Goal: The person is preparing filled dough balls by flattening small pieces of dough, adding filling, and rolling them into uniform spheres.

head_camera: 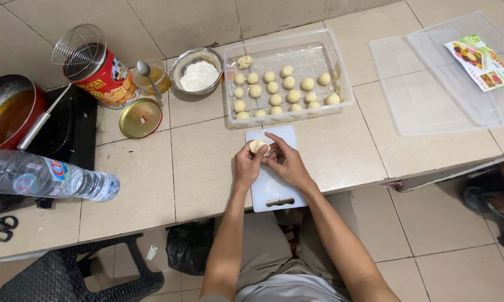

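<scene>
My left hand (245,165) cups a small pale dough piece (257,146) above a white cutting board (274,193) on the tiled counter. My right hand (285,162) meets it from the right, its fingers pinching at the dough's edge. Just beyond the board stands a clear plastic container (344,84) holding several round dough balls (275,99) in rows, with one rougher lump (245,61) in its far left corner.
A metal bowl of flour (198,75), a glass with a spoon (151,75), a red tin (109,78) topped by a wire strainer, its gold lid (140,118), a pan of oil (6,114), a lying water bottle (45,177), scissors (0,226) and clear lids (431,95) surround me.
</scene>
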